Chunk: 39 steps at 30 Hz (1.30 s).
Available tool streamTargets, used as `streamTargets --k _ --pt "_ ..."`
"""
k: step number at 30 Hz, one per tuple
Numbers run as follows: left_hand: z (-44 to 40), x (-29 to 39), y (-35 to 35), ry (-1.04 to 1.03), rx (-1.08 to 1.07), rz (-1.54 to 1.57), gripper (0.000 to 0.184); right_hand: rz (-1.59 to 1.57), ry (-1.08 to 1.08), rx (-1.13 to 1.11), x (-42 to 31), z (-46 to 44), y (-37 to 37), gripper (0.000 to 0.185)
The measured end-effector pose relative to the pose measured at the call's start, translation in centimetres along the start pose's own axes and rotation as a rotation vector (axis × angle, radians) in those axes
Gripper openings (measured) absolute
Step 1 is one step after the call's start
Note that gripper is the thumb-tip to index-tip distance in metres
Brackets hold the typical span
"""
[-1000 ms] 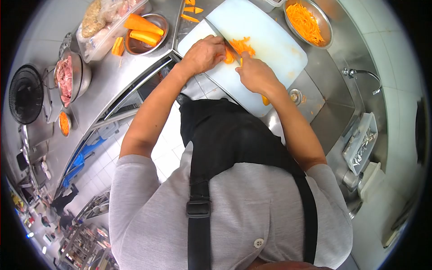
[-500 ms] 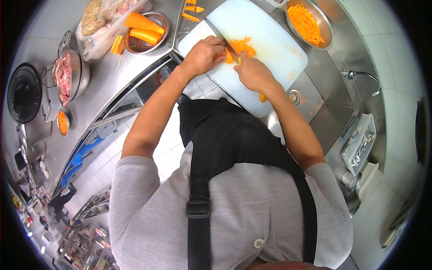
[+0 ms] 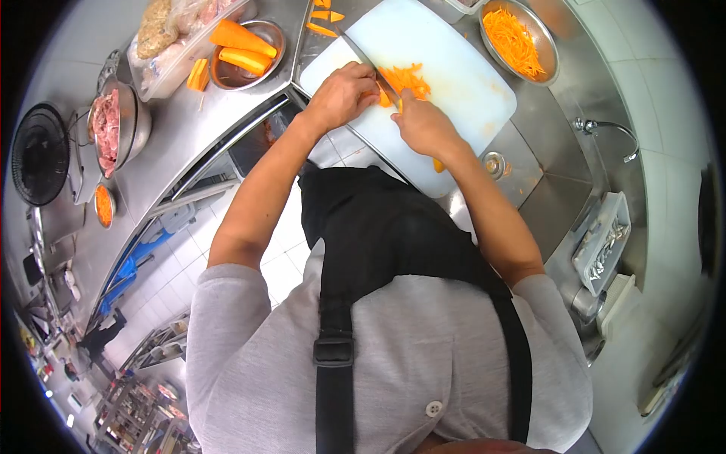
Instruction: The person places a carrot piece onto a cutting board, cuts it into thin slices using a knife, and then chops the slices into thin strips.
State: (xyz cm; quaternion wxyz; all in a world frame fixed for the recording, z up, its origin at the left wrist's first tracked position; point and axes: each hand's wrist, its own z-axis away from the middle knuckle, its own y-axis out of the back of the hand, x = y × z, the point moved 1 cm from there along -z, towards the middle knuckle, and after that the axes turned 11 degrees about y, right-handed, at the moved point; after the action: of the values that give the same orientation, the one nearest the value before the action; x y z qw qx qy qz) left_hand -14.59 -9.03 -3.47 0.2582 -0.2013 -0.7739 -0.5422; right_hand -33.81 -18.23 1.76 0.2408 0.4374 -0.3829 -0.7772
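My right hand (image 3: 426, 127) is closed round the handle of a knife (image 3: 368, 59), whose blade runs away to the upper left across a white cutting board (image 3: 461, 72). With curled fingers, my left hand (image 3: 345, 95) holds a piece of carrot (image 3: 384, 99) against the board, just left of the blade. Thin carrot strips (image 3: 407, 79) lie in a heap on the blade's right side. Another orange carrot piece (image 3: 439, 165) shows partly below my right wrist. My left fingertips are partly hidden.
A metal bowl of shredded carrot (image 3: 516, 41) stands at upper right. Peeled carrots (image 3: 246, 59) sit in a bowl at upper left, beside a plastic tub (image 3: 160, 85) of bagged food. A bowl of raw meat (image 3: 108, 135) stands further left. A faucet (image 3: 609, 125) is at right.
The carrot strips beside the blade have spread slightly, and the knife and both hands have shifted only a little. The board and bowls stay in place.
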Motion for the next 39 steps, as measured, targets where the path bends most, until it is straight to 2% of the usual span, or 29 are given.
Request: streamTargets --k 2,5,8,11,15,17,20,27,30,33,36,39 --pt "0.1 0.0 0.0 -0.003 0.005 -0.002 0.014 -0.026 -0.047 -0.039 -1.8 1.2 2.5 0.039" --pt "0.1 0.3 -0.1 0.004 0.004 0.001 0.014 -0.020 0.054 0.110 1.4 -0.8 -2.8 0.038" --pt "0.3 0.0 -0.2 -0.001 0.019 0.018 0.014 -0.037 -0.026 -0.033 -0.8 0.2 1.0 0.038" --pt "0.5 -0.2 -0.3 0.031 0.003 0.009 0.016 -0.122 -0.068 -0.031 -0.8 0.5 0.8 0.037" --pt "-0.5 -0.3 0.9 0.071 -0.049 -0.016 0.019 -0.004 0.031 0.101 0.3 -0.8 -1.8 0.037" --pt "-0.4 0.3 1.7 0.103 -0.057 -0.038 0.019 -0.011 0.004 0.044 0.4 -0.5 -1.6 0.037" --pt "-0.5 -0.6 2.4 0.062 -0.186 -0.090 0.021 -0.015 -0.003 0.003 -0.9 -0.2 1.3 0.037" --pt "-0.6 -0.9 2.3 0.037 -0.234 -0.117 0.022 0.053 0.050 0.015 -1.3 2.3 1.9 0.035" --pt "-0.8 -1.1 2.4 0.020 -0.238 -0.120 0.022 -0.018 -0.029 -0.014 -1.9 2.3 1.5 0.031" --pt "-0.9 -1.2 2.2 0.005 -0.250 -0.106 0.022 0.010 0.000 0.073 -0.8 0.4 -2.1 0.031" --pt "-1.1 -1.3 2.4 -0.012 -0.246 -0.100 0.022 0.013 0.037 0.041 -0.4 0.7 -0.6 0.031" --pt "-0.9 -1.5 2.3 -0.018 -0.235 -0.097 0.022 0.010 -0.048 -0.045 -2.3 2.2 1.7 0.032"
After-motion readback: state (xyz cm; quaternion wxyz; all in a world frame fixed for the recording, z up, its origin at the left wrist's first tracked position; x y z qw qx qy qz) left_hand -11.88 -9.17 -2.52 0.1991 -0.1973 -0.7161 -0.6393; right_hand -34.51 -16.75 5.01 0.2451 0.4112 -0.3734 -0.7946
